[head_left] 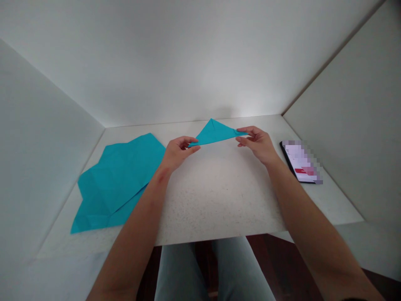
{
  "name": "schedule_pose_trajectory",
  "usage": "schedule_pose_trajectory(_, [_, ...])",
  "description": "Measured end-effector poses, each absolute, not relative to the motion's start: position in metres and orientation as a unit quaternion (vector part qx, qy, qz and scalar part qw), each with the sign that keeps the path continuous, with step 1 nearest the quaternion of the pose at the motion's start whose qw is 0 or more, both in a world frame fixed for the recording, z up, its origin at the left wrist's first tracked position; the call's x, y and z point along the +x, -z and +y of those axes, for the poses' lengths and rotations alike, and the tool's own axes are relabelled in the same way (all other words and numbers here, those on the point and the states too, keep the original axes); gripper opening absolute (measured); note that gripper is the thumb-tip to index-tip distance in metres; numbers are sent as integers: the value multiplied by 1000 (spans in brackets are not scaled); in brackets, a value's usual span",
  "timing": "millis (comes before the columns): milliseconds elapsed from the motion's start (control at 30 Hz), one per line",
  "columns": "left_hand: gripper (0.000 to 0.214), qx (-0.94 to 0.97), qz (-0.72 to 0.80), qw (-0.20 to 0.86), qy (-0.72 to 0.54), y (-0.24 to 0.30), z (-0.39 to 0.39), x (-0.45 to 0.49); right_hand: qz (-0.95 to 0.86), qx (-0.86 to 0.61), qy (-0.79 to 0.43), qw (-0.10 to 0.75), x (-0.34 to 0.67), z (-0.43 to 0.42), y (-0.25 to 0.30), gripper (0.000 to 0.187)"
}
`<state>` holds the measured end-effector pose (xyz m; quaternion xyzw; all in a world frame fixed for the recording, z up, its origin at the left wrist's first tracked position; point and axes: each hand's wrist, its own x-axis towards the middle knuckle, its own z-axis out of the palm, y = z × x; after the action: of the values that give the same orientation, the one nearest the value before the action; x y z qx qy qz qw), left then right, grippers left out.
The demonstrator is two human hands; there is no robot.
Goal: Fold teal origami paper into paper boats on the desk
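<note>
While the left hand [176,153] and right hand [258,145] are pinching its two ends between their fingers [191,139], a folded turquoise paper [216,133] is stretching over the far middle of the worktop [216,200], showing a low triangular outline, its peak sitting slightly left, its near edge running straight.

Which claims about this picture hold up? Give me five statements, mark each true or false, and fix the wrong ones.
1. The left hand and right hand each hold an end of the folded paper. True.
2. The phone lies to the right of the right hand. True.
3. The folded paper is red. False: it is turquoise.
4. The larger paper lies on the counter, at the person's left. True.
5. The left hand rests on the phone. False: it pinches the folded paper's left end.
</note>
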<state>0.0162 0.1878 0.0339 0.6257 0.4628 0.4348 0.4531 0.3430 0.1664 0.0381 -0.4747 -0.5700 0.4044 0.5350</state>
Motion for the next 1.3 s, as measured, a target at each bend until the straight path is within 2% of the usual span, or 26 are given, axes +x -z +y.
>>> schedule_pose_trajectory(100, [40, 624, 476, 443, -432, -34, 188, 16, -573, -469, -399, 540, 341, 166, -39, 43])
schedule_pose_trajectory(500, [35, 618, 488, 431, -441, -29, 189, 14, -578, -501, -371, 526, 343, 166, -38, 52])
schedule_pose_trajectory(900, [37, 611, 457, 466, -448, -31, 190, 16, -561, -501, -375, 543, 339, 168, -36, 44])
schedule_pose_trajectory(1300, [42, 604, 451, 475, -455, -30, 191, 17, -570, -488, -398, 527, 338, 163, -41, 55])
